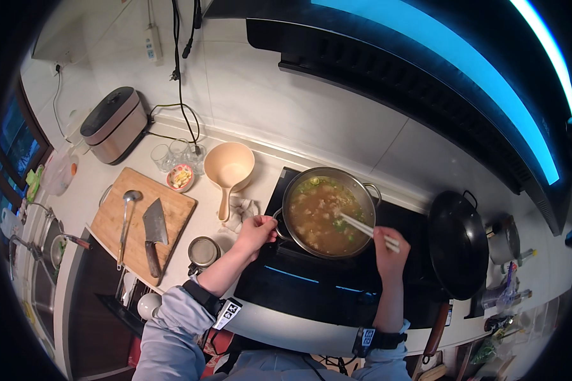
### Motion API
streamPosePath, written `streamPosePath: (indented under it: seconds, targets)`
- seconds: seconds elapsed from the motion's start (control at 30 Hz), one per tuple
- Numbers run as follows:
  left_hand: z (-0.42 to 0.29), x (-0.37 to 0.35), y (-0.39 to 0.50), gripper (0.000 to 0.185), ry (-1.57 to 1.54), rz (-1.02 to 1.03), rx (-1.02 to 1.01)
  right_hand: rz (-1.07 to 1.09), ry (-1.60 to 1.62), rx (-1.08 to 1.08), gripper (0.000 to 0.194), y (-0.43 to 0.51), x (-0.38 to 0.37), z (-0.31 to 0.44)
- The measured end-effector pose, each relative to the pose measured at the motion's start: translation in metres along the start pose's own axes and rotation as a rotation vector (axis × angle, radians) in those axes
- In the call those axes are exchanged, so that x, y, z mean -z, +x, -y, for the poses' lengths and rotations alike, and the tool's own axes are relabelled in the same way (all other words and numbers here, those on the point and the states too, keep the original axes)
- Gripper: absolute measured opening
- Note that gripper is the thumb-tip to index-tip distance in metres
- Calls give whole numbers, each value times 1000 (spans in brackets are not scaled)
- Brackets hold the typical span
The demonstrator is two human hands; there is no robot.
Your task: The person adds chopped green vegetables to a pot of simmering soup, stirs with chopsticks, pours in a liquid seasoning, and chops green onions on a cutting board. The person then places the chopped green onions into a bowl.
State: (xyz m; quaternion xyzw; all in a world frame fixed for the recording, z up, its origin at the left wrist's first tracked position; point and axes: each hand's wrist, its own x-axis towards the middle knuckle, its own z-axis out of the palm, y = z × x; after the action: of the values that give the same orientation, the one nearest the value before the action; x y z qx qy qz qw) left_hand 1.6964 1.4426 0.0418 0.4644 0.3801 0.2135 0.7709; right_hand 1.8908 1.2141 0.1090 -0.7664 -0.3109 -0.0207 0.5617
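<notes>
A two-handled steel pot (pixel 371 209) of brown broth (pixel 319 214), with pale chunks and green pieces in it, stands on the black glass stove (pixel 305 281). At the pot's left loop handle, my left hand (pixel 258 233) has its fingers closed around the metal. My right hand (pixel 392 250) grips a pair of pale chopsticks (pixel 360 226) over the pot's right side. Their tips reach into the broth near the green pieces.
Left of the stove, a wooden cutting board (pixel 124 190) bears a cleaver (pixel 156 224) and a ladle (pixel 125 224). Behind lie a beige dipper (pixel 229 164), a small bowl (pixel 180 177) and a rice cooker (pixel 114 124). A black wok (pixel 457 243) sits at the right, under the range hood (pixel 391 81).
</notes>
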Motion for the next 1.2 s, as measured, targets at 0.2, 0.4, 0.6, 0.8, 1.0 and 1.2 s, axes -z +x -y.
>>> streamPosePath:
  seconds: [0.2, 0.4, 0.6, 0.8, 1.0, 1.2]
  targets:
    - [-1, 0, -1, 11, 3, -9, 11, 152, 14, 93, 6, -36, -7, 39]
    - [-3, 0, -2, 12, 26, -10, 20, 199, 74, 203, 8, -16, -51, 36]
    - [-1, 0, -2, 10, 20, -2, 18, 85, -61, 227, 8, 13, -42, 17]
    - [0, 0, -1, 8, 20, -9, 11, -8, -61, 189, 8, -7, -1, 26]
    - [-6, -3, -13, 18, -3, -4, 9, -143, 19, 241, 7, -34, 14, 42]
    - [36, -18, -102, 15, 215, 107, -303, -229, 39, 265, 3, -48, 32, 44]
